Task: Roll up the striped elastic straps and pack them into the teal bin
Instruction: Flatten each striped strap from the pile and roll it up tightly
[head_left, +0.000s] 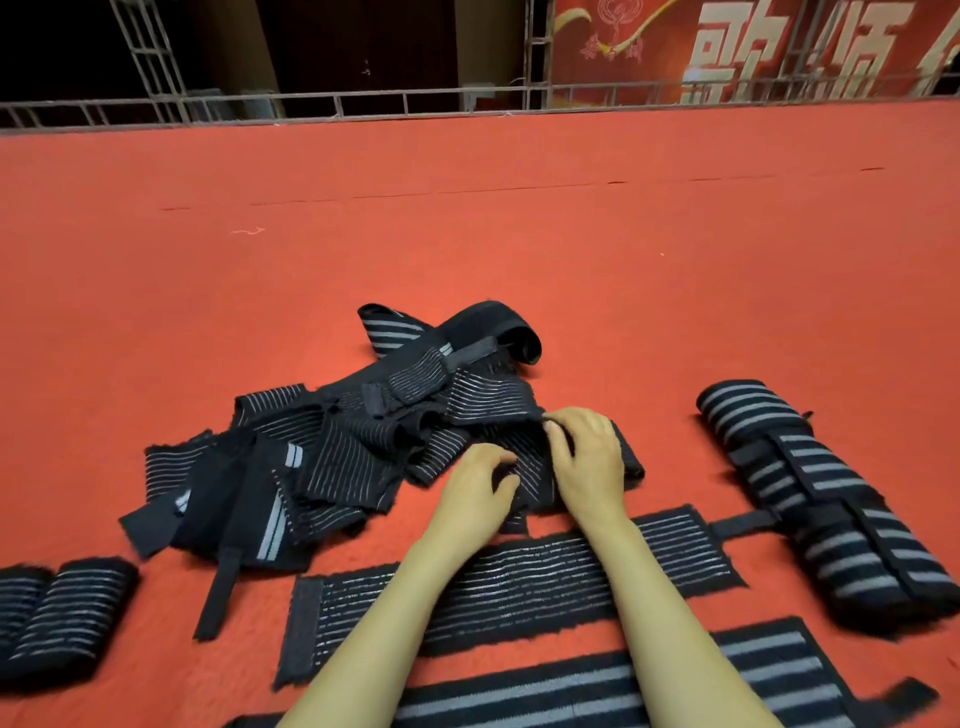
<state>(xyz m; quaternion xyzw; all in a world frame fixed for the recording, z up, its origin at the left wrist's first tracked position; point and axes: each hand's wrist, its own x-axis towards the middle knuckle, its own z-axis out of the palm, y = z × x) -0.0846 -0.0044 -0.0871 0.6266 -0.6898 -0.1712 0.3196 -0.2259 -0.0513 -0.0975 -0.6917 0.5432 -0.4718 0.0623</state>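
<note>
A tangled pile of black elastic straps with thin grey stripes (363, 431) lies on the red carpet in the middle. My left hand (480, 486) and my right hand (587, 460) both grip one strap (530, 462) at the pile's right edge, fingers curled into its fabric. Two straps lie flat under my forearms: a thin-striped one (519, 582) and a wide-striped one (597, 686). Rolled straps (810, 499) lie in a row at the right. Two more rolls (57, 618) sit at the left edge. No teal bin is in view.
Red carpet (467, 234) stretches far ahead. A metal truss frame (332, 104) runs along its far edge. A red banner with large white characters (753, 47) hangs at the back right.
</note>
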